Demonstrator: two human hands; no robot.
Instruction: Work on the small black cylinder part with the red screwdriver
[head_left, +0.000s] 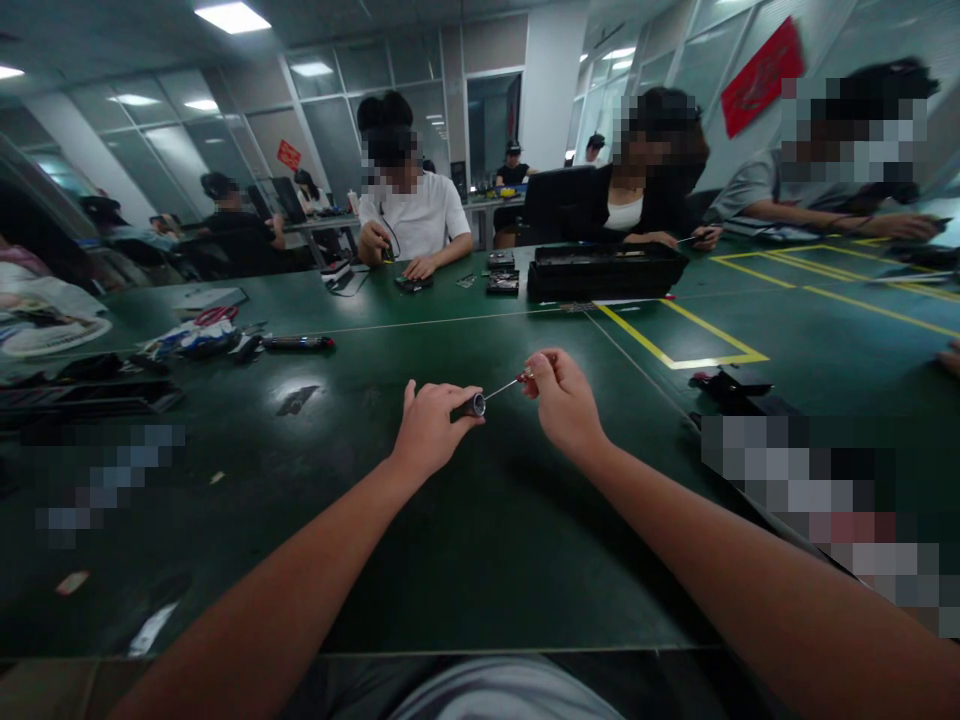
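Note:
Above the green table, my left hand [429,425] pinches a short dark cylinder [478,404] between thumb and fingers. The cylinder's round, silver-rimmed end faces right and toward me. My right hand [566,405] is closed around the red handle of a thin screwdriver [501,388]. Its slim metal shaft slants down to the left, the tip reaching the rim of the cylinder. Whether the tip touches the rim or goes inside, I cannot tell. Part of the cylinder is hidden behind my left fingers.
A long black box [607,275] stands across the green table [480,560]. To the left lie a dark pen-like tool [298,343], red-handled scissors [216,316] and black trays [90,400]. Dark parts [731,385] lie right. Several people sit around, including one in white [427,215].

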